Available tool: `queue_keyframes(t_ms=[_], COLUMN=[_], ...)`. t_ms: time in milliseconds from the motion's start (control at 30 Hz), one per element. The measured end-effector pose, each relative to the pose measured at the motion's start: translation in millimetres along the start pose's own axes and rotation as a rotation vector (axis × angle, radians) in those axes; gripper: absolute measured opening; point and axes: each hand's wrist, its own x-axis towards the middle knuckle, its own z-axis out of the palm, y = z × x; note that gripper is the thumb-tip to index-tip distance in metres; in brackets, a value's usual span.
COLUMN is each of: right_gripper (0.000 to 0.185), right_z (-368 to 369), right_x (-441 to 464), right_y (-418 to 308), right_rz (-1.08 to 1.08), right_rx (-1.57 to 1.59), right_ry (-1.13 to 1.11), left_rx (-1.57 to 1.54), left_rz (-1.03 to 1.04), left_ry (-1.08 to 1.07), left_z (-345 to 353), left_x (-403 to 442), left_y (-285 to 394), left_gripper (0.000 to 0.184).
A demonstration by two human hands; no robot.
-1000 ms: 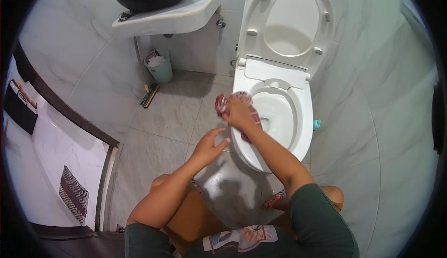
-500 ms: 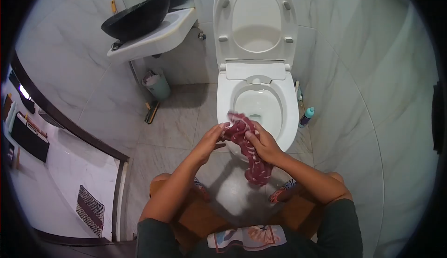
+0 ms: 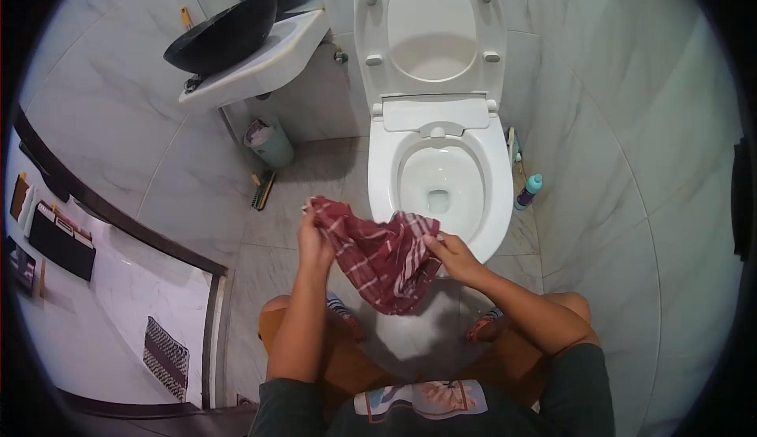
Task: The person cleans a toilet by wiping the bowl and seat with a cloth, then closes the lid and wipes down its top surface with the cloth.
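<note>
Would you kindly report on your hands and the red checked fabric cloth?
Left hand, right hand gripping opposite sides of red checked cloth. Cloth partly spread, sagging between them. Nothing seen blocking either hand; white ceramic toilet just beyond, lid raised.

Toilet [image 3: 498, 200] in middle, bottle [image 3: 529, 191] to its right, basin [image 3: 225, 39] on counter [image 3: 296, 46], bin [image 3: 273, 149] below.

A: Cloth [image 3: 371, 267] status?
B: Dark red, pale plaid lines. Partly spread, creased, sagging mid-air, just below frame center. Right end bunched.
A: Toilet [image 3: 497, 192]?
B: White, glossy. Seat and lid up. Upper center, slightly right. Cloth overlaps its front-left rim in view.
</note>
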Motion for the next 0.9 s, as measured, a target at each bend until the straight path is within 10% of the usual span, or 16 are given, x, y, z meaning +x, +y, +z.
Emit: queue_keyframes(t_ms=[167,300,567,667,900], right_gripper=[0.034,0.03,0.035,0.039,0.032], right_z=[11.2,11.9,-0.9,-31.4,-53.8], right_x=[-1.7,-6.2,-69.4,-95.0,-98.8], right_y=[-14.0,12.7,-53.1,-79.9,-101.2], right_rz=[0.053,0.109,-0.152,0.261,0.1], right_rx=[0.206,-0.286,-0.821,-0.297,-0.506], right_ry=[0.173,0.094,-0.095,-0.132,0.157], left_rx=[0.337,0.556,1.334,1.093,0.645], left_rz=[0.28,-0.02,0.243,0.239,-0.254], left_ry=[0.437,-0.153,0.074,0.069,-0.221], left_z=[13.5,-20.2,13.6,7.4,-43.0], left_x=[-2.4,-20.6,-2.2,64.5,255.8], left_y=[-2.7,-98.9,-148.9,-141.2,-125.2], left_gripper=[0.055,0.073,0.089,0.077,0.059])
